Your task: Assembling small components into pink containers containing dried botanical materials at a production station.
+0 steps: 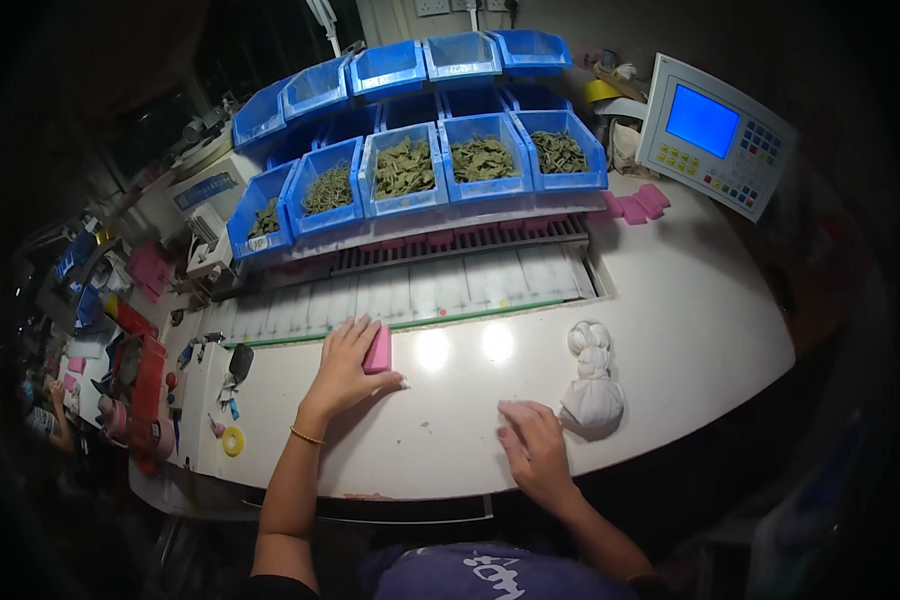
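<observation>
My left hand (pixel 346 368) is on the white tabletop, just in front of the slotted strip. Its fingers and thumb are around a small pink rectangular block (pixel 378 350), which is partly hidden by the hand. Farther right and nearer to me, my right hand (pixel 536 447) hovers at or just above the table, its fingers loosely bent and apart from the thumb, with nothing visible in it. Just beyond it to the right lies a knotted white cloth bundle (pixel 592 385), apart from the hand.
Blue bins (pixel 400 170) stand in tiers at the back, several holding dried green leaves. Before them runs a strip of white compartments (pixel 410 295). A control panel (pixel 715 135) with a blue screen stands at right, pink pieces (pixel 642 204) beside it. Yellow tape (pixel 232 441) lies left.
</observation>
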`<action>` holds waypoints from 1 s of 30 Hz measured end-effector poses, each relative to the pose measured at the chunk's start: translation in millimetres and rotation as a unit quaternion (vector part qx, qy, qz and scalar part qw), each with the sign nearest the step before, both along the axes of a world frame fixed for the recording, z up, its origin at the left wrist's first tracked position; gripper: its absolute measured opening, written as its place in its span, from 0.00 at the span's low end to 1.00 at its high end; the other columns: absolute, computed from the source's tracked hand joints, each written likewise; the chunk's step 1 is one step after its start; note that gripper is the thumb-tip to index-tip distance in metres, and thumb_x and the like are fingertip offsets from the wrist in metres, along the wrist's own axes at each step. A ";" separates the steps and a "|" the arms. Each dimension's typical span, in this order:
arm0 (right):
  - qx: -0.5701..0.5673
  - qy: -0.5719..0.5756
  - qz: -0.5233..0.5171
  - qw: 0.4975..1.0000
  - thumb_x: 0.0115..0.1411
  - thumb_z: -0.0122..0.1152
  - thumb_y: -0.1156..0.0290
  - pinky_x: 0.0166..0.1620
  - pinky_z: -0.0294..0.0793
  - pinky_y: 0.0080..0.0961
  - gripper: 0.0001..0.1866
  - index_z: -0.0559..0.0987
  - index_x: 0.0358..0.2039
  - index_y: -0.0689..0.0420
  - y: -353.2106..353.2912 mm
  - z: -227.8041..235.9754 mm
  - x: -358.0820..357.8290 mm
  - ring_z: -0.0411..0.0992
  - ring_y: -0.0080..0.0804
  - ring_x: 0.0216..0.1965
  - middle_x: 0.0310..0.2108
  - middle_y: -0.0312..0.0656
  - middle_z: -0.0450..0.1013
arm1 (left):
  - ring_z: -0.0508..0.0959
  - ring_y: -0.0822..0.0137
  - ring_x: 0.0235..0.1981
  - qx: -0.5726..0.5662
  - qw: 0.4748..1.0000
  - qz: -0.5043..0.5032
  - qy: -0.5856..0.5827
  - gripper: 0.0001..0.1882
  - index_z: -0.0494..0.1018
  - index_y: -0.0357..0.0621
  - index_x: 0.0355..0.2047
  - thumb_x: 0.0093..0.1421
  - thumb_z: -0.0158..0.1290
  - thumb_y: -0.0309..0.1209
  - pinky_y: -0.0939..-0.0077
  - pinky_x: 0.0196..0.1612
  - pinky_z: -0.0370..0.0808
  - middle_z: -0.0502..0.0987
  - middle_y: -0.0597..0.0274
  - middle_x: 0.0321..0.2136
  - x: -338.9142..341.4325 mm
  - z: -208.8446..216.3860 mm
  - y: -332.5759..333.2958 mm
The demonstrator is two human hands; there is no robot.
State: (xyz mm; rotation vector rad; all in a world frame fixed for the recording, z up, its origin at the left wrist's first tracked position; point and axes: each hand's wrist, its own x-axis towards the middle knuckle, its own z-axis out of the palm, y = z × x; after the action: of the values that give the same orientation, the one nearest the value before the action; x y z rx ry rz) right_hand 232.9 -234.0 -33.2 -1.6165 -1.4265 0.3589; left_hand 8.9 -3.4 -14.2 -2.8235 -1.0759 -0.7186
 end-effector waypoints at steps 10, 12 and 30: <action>0.077 -0.074 0.307 0.946 0.60 0.61 0.66 0.62 0.66 0.42 0.20 0.75 0.50 0.62 -25.3 -27.5 -62.3 0.69 0.46 0.58 0.53 0.51 0.72 | 0.71 0.59 0.53 -0.490 0.808 -0.004 -0.327 0.36 0.69 0.40 0.54 0.54 0.63 0.52 0.60 0.57 0.68 0.73 0.55 0.50 8.7 -4.7 -49.7; 0.097 -0.024 0.341 0.935 0.59 0.62 0.68 0.61 0.69 0.41 0.19 0.76 0.49 0.61 -33.7 -38.1 -69.6 0.71 0.44 0.56 0.53 0.50 0.73 | 0.72 0.62 0.52 -0.612 0.512 -0.109 -0.593 0.35 0.66 0.42 0.58 0.61 0.54 0.56 0.63 0.55 0.69 0.72 0.56 0.54 10.1 5.7 -79.2; -0.118 0.225 0.067 0.965 0.64 0.61 0.67 0.39 0.78 0.24 0.16 0.79 0.49 0.61 -49.3 -1.1 -45.0 0.78 0.25 0.37 0.37 0.43 0.81 | 0.65 0.49 0.63 -0.580 0.597 -0.176 -0.526 0.46 0.48 0.44 0.69 0.53 0.59 0.20 0.57 0.65 0.65 0.54 0.53 0.65 11.6 0.6 -141.9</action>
State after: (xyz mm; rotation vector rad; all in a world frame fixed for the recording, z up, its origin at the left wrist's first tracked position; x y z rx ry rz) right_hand 187.9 -283.3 -34.3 -1.4993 -1.1745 0.9437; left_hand 20.5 -145.3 -13.7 -3.5086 -1.3599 -2.9884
